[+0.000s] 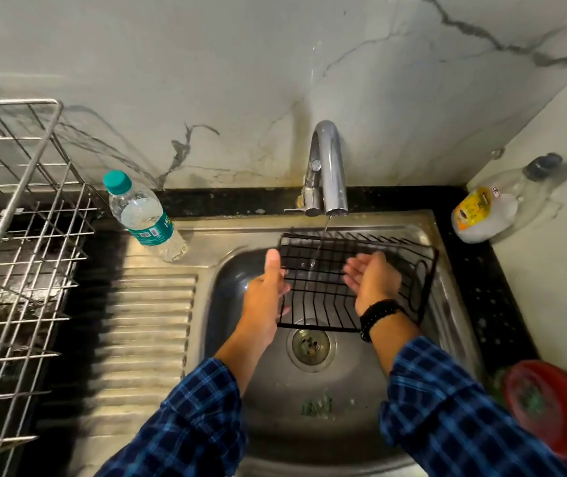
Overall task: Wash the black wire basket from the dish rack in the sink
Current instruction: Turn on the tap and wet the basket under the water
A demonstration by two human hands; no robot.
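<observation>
Presently: left hand (268, 290) grips the left edge of the black wire basket (323, 297), thumb up; right hand (373, 280) open, cupped over its mesh. Basket held tilted within the sink (275, 390), under the running tap (328, 166). Water bottle (144, 218) at the sink's far-left corner.

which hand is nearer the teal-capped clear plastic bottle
Left. The left hand grips the black wire basket right of the teal-capped clear plastic bottle; the right hand is farther right, over the basket.
</observation>
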